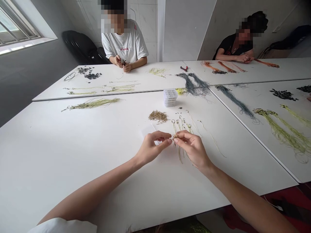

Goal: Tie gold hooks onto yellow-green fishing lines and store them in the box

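Observation:
My left hand (152, 145) and my right hand (191, 147) meet over the white table (73, 155), fingertips pinched together on a thin green cord with a small metal piece (174, 137). Several finished green cords (181, 124) lie just beyond my fingers, and some hang under my right hand. A heap of small brass pieces (158, 116) sits a little farther back. What exactly sits between my fingertips is too small to make out.
A stack of clear plastic boxes (170, 97) stands behind the heap. Bundles of green cords (94, 103), grey cords (194, 84) and more green cords (282, 129) lie around. Two other people sit at the far tables, one in a white shirt (126, 45), one in black (230, 48).

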A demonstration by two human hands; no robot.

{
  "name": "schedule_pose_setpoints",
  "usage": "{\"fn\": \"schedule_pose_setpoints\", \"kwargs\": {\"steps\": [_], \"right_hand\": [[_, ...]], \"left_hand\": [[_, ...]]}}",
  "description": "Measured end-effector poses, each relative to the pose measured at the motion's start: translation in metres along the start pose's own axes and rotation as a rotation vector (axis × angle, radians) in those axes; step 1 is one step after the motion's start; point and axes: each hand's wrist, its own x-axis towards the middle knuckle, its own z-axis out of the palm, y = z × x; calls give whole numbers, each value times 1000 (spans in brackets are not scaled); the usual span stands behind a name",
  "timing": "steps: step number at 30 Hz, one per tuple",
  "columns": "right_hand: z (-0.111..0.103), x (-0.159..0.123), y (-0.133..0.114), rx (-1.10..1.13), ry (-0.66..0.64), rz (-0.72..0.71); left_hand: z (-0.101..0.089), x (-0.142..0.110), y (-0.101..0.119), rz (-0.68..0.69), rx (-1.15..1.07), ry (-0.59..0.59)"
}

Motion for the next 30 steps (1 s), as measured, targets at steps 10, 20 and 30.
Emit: {"fn": "schedule_pose_setpoints", "kwargs": {"steps": [10, 20, 30], "right_hand": [[10, -9, 1, -530, 64, -286], [9, -8, 0, -572, 61, -331], [8, -8, -2, -609, 81, -351]], "left_hand": [[5, -7, 7, 137, 371, 190], [0, -4, 4, 127, 355, 140], [0, -8, 8, 242, 418, 226]]}}
